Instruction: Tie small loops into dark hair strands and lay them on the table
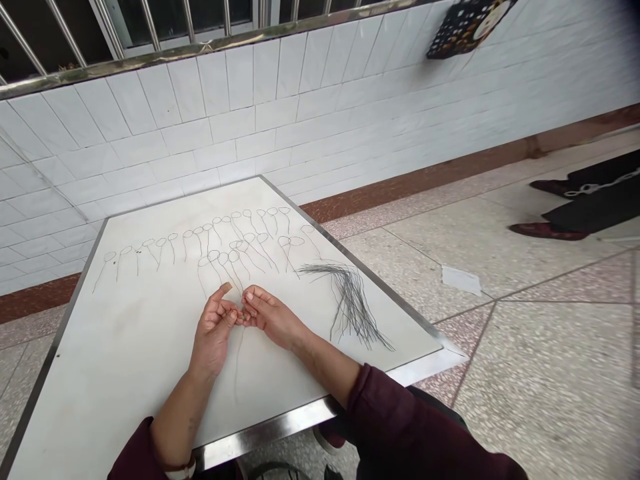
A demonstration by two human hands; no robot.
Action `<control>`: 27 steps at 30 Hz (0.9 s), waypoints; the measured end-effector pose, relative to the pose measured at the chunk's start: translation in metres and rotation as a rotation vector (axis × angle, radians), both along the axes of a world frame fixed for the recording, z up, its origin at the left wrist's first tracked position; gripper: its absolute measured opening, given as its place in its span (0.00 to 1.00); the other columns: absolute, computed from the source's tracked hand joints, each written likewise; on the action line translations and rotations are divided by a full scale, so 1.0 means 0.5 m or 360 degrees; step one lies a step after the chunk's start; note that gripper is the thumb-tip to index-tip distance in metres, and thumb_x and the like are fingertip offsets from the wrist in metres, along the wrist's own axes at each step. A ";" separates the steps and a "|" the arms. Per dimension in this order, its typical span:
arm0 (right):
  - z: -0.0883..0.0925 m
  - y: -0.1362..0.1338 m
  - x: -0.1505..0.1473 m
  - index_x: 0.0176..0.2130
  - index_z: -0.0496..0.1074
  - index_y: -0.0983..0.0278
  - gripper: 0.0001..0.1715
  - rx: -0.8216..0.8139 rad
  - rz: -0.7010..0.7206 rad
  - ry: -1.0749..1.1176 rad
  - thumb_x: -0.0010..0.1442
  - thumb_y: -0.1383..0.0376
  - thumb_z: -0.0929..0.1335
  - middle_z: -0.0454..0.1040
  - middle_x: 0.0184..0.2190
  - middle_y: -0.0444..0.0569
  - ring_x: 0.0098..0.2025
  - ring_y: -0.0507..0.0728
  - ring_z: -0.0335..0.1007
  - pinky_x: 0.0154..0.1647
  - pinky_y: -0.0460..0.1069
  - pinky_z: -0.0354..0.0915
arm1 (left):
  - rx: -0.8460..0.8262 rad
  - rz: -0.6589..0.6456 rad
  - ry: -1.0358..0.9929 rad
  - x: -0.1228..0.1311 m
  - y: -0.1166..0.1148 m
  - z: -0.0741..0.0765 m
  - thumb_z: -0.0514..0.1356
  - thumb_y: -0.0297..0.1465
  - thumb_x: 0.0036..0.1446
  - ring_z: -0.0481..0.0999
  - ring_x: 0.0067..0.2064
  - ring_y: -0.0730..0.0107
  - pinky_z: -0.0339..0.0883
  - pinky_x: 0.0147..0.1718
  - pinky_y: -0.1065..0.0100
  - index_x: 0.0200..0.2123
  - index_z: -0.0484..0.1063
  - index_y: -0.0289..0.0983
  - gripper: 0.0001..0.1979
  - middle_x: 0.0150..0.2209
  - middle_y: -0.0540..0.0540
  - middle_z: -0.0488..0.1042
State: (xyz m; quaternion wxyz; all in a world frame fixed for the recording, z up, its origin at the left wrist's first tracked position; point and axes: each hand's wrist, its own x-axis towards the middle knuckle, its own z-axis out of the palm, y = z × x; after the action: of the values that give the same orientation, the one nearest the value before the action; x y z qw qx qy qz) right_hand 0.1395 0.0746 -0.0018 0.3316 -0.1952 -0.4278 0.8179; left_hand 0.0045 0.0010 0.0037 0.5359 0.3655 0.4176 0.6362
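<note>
Above the white tabletop, my left hand and my right hand meet with fingertips pinched together. They appear to hold a thin wire between them, mostly hidden by the fingers. A tan wrap covers one raised fingertip of my left hand. Just beyond my hands lie several thin wires bent into a loop at one end, their straight tails pointing toward me. More looped wires form a row farther back. To the right of my right hand, a loose bundle of dark bent wires rests on the table.
The white table has a metal edge and stands near a white tiled wall. Metal window bars run above. A dark patterned bag hangs on the wall. On the right, another person's legs and shoes stand near a paper scrap.
</note>
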 end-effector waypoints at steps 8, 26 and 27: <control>-0.015 0.007 0.007 0.33 0.66 0.62 0.16 0.0275 -0.0130 -0.0220 0.61 0.52 0.68 0.52 0.18 0.35 0.20 0.47 0.44 0.21 0.44 0.47 | -0.0042 -0.0108 -0.0219 -0.002 0.000 0.000 0.64 0.31 0.56 0.66 0.31 0.78 0.64 0.35 0.71 0.57 0.68 0.44 0.25 0.34 0.51 0.66; -0.018 0.026 0.037 0.35 0.75 0.62 0.14 0.1191 -0.0058 -0.0585 0.63 0.55 0.65 0.74 0.31 0.45 0.33 0.53 0.67 0.37 0.49 0.63 | -0.0462 -0.0512 -0.0201 -0.049 -0.006 0.020 0.66 0.28 0.51 0.60 0.22 0.83 0.50 0.19 0.76 0.57 0.68 0.39 0.29 0.27 0.51 0.68; -0.019 0.026 0.037 0.35 0.75 0.62 0.14 0.1223 -0.0062 -0.0585 0.63 0.55 0.65 0.75 0.32 0.46 0.34 0.53 0.68 0.37 0.49 0.64 | -0.0476 -0.0512 -0.0185 -0.052 -0.006 0.021 0.66 0.28 0.51 0.59 0.21 0.83 0.49 0.19 0.76 0.57 0.68 0.39 0.29 0.27 0.52 0.68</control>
State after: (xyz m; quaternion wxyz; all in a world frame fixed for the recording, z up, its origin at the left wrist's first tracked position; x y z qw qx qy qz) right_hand 0.1579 0.0875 -0.0111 0.3138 -0.2081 -0.7498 0.5441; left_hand -0.0215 -0.0019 0.0142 0.7020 0.3064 0.4120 0.4935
